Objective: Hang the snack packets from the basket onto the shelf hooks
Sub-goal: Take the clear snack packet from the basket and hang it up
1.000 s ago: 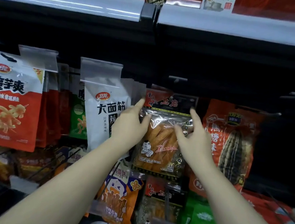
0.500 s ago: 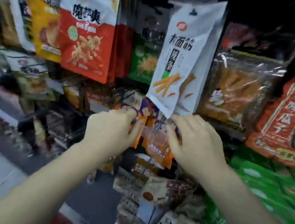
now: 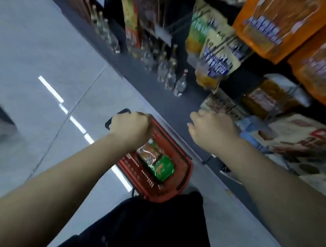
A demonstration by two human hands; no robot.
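Observation:
A red shopping basket (image 3: 185, 177) stands on the grey floor just in front of my legs. Inside it lie a green snack packet (image 3: 163, 167) and a clear packet of brownish snacks (image 3: 147, 151). My left hand (image 3: 130, 127) hovers over the basket's far end, back up and fingers curled downward, with nothing seen in it. The basket's black handle (image 3: 113, 119) shows beside it. My right hand (image 3: 212, 128) hangs over the dark shelf base, fingers loosely bent and empty. Yellow packets (image 3: 217, 55) and orange packets (image 3: 265, 22) hang on the shelf hooks at the upper right.
Clear glass bottles (image 3: 168, 74) stand in a row along the low dark shelf. More packets (image 3: 302, 139) fill the bottom shelf at the right. Grey tiled floor (image 3: 46, 54) spreads to the left. My dark trousers (image 3: 148, 230) fill the bottom middle.
My view has swung from the hanging packets down to the floor and basket. Both hands have left the packets on the hooks and dropped, empty, towards the basket.

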